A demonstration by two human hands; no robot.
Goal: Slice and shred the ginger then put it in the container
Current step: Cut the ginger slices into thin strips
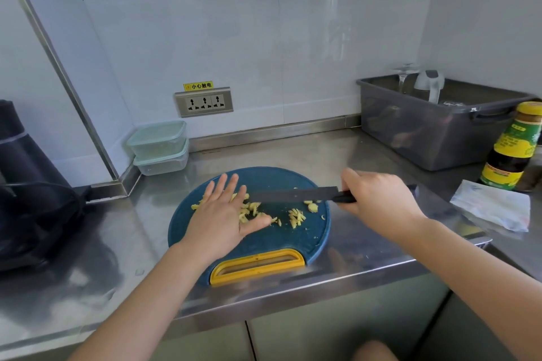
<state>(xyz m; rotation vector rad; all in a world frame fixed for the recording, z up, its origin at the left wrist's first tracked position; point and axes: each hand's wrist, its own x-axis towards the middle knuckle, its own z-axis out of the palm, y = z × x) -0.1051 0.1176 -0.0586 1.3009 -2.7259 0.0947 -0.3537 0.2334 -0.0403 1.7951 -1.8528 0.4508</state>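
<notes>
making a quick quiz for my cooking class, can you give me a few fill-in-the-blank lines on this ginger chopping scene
1. The right hand holds a ____.
2. The ginger pieces lie on a round ____ cutting board.
3. The left hand lies ____ over the ginger, fingers spread.
4. The two lidded containers by the wall are ____ one on the other.

Missing words: knife; blue; flat; stacked

Yellow warning label (198, 85) above the wall socket (204, 102) reads "小心触电". Bottle label (511, 143) text is illegible.
</notes>
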